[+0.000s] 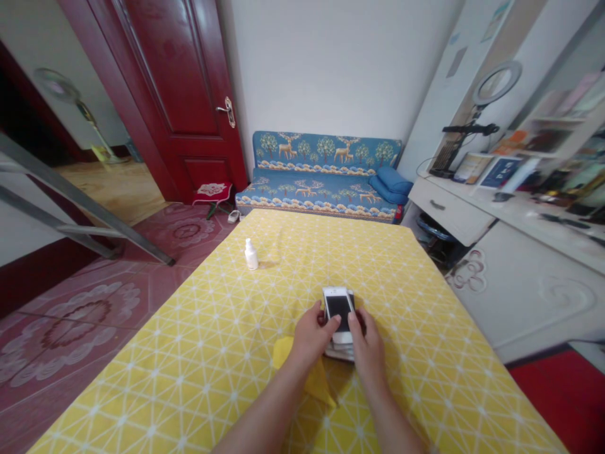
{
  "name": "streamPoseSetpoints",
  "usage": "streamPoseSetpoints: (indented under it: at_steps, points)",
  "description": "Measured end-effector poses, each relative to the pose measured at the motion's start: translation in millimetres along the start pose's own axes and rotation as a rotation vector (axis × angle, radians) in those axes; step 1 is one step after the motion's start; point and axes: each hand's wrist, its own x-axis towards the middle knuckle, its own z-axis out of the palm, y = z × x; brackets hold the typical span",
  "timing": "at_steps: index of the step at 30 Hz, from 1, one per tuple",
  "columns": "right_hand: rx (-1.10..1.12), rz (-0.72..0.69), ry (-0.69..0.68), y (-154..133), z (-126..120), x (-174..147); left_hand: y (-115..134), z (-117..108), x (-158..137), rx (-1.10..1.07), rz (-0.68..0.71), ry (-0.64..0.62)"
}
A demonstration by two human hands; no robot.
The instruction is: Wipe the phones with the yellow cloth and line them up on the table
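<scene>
A white smartphone (338, 309) with a dark screen lies on top of a small stack of phones (340, 352), near the front middle of the table. My left hand (312, 334) grips the left edge of the white phone, its thumb on the screen side. On the opposite edge, my right hand (366, 337) is closed with its thumb along the phone's front. How many phones are beneath is hidden. Partly under my left wrist is a yellow cloth (282, 350). Farther off to the left, a white spray bottle (251, 255) stands upright.
The table wears a yellow patterned cloth (212, 340). Beyond its far edge is a blue sofa (321, 186) with deer prints. A white cabinet (529, 284) borders the right side, carrying a ring light (497, 83). Metal legs (118, 233) and a red stool (212, 192) are at left.
</scene>
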Motion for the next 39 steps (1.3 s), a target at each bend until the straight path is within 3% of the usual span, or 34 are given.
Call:
streamPoseSetpoints:
  at_steps: [3, 11, 18, 28, 32, 39]
  points:
    - [0.044, -0.010, 0.015, 1, 3, -4, 3, -1, 5, 0.297, 0.014, 0.029]
    - [0.143, -0.002, 0.052, 5, 5, -6, 13, 0, 10, 0.422, -0.042, 0.008]
    - [0.254, 0.029, 0.071, 6, 3, -7, 8, 3, 10, 0.168, -0.120, 0.045]
    - [0.302, 0.041, 0.063, 7, 3, -6, 14, 15, 0, -0.090, -0.063, -0.109]
    - [0.235, -0.016, 0.058, 9, 6, -6, 14, 18, -4, -0.160, -0.090, -0.070]
    - [0.263, -0.061, 0.018, 8, 6, -9, 10, 30, -12, -0.161, 0.033, -0.001]
